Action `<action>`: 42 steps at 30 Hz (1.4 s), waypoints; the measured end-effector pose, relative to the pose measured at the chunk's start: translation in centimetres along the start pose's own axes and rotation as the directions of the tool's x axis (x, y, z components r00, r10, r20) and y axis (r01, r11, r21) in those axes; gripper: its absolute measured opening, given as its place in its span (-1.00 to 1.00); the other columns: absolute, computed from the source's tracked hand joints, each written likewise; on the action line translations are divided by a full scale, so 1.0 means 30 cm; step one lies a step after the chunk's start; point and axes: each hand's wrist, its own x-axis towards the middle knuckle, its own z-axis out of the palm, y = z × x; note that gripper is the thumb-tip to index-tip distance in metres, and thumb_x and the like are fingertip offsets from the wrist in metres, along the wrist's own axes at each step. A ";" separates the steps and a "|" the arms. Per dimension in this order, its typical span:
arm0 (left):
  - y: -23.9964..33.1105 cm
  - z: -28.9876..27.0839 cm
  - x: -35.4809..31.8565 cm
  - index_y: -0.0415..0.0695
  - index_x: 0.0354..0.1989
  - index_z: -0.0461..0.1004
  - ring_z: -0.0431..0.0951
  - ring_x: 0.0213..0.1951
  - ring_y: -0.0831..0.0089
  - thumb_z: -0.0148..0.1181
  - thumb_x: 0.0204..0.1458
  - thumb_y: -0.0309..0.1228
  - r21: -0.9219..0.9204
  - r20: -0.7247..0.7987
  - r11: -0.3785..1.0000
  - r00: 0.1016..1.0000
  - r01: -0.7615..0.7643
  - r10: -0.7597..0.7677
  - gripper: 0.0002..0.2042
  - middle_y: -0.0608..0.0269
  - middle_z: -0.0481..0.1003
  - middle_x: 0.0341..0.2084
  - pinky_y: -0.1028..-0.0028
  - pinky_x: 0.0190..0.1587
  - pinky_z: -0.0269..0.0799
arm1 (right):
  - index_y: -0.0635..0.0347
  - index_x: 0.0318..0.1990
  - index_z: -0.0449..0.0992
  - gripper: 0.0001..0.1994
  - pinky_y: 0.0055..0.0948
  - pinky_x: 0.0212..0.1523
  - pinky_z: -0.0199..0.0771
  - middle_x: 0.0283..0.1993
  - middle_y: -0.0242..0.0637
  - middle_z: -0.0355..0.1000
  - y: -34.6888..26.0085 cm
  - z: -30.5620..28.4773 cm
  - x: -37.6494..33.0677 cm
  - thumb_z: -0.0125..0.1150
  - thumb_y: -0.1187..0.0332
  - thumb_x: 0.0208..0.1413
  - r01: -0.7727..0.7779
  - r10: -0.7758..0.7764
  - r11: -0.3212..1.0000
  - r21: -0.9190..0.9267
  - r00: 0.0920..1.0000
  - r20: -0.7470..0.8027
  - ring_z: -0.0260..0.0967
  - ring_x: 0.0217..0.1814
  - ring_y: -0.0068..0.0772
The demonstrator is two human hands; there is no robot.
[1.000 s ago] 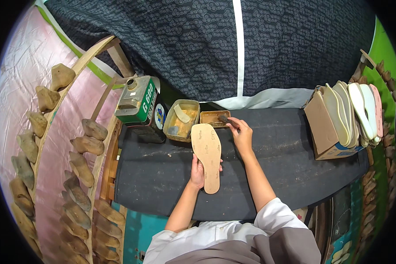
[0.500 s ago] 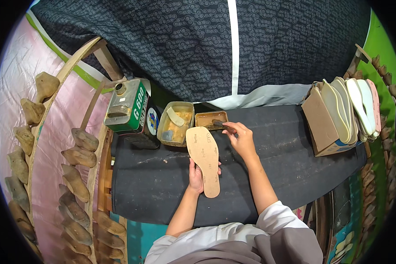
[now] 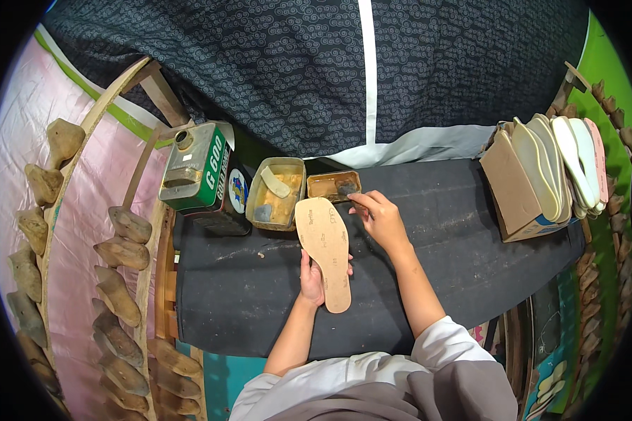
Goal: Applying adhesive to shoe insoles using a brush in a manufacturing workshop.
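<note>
On dark table, glue tins (image 3: 277, 193), insole (image 3: 324, 251)

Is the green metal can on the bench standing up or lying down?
Lying down: the green can rests on its side, its cap facing away from the person.

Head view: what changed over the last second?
Little changed. The right hand stayed at the small brown tray, fingertips on the dark pad at its edge. The left hand still holds the tan insole over the black bench. The camera shifted slightly.
</note>
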 end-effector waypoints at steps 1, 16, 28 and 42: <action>0.001 0.000 -0.001 -0.16 0.08 0.23 0.44 -0.35 0.27 -0.58 0.00 0.31 0.004 0.000 1.000 1.000 0.002 -0.002 -0.19 0.05 0.41 -0.23 0.34 -0.23 0.33 | 0.18 -0.24 0.49 -0.71 -0.41 -0.44 0.42 -0.46 -0.25 0.37 0.002 -0.002 -0.001 0.18 0.63 -0.21 -0.012 0.012 1.000 -0.009 0.999 0.042 0.39 -0.50 -0.27; 0.003 0.002 -0.004 -0.14 0.08 0.23 0.44 -0.34 0.27 -0.56 0.01 0.29 0.008 -0.002 1.000 1.000 0.011 -0.011 -0.22 0.05 0.41 -0.22 0.34 -0.22 0.33 | 0.15 -0.22 0.49 -0.71 -0.42 -0.46 0.41 -0.43 -0.26 0.39 -0.027 -0.022 0.007 0.27 0.57 -0.19 -0.053 0.053 0.999 0.008 0.996 -0.070 0.39 -0.48 -0.31; -0.002 0.003 -0.004 -0.15 0.08 0.22 0.44 -0.34 0.32 -0.64 -0.07 0.39 -0.010 -0.043 1.000 0.999 -0.004 0.004 -0.12 0.10 0.41 -0.25 0.38 -0.25 0.35 | 0.14 -0.23 0.52 -0.60 -0.46 -0.45 0.42 -0.45 -0.28 0.44 -0.207 -0.129 0.013 0.28 0.63 -0.38 0.190 -0.179 0.981 0.040 0.964 -0.196 0.41 -0.45 -0.32; 0.011 0.052 -0.015 -0.03 0.24 -0.01 0.25 0.10 0.35 -0.59 -0.01 0.33 0.201 -0.158 0.977 0.982 -0.076 0.109 -0.20 0.21 0.22 0.10 0.39 0.12 0.19 | 0.20 -0.26 0.52 -0.56 -0.46 -0.53 0.26 -0.55 -0.35 0.32 -0.275 -0.036 -0.034 0.29 0.53 -0.51 0.467 -0.492 0.850 0.245 0.869 0.054 0.30 -0.55 -0.38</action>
